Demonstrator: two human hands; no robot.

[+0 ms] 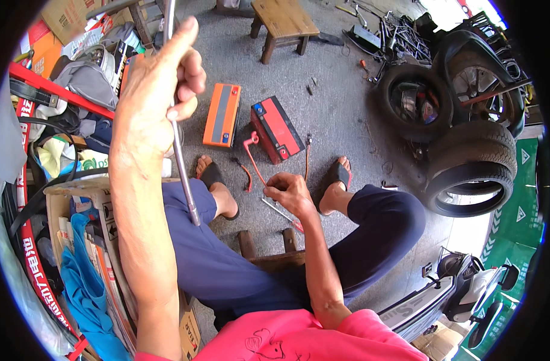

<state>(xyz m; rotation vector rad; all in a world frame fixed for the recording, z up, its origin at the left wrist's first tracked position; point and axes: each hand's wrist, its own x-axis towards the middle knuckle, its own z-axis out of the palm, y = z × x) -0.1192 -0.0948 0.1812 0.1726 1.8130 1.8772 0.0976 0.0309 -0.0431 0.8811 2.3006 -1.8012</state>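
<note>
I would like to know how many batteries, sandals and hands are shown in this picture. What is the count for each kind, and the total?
Orange battery and red battery: 2
Left sandal and right sandal: 2
Left hand and right hand: 2
Total: 6

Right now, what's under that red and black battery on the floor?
Grey floor shows around the red and black battery, so it seems to rest there. Its underside is covered, so I can't tell whether anything is squeezed beneath.
</note>
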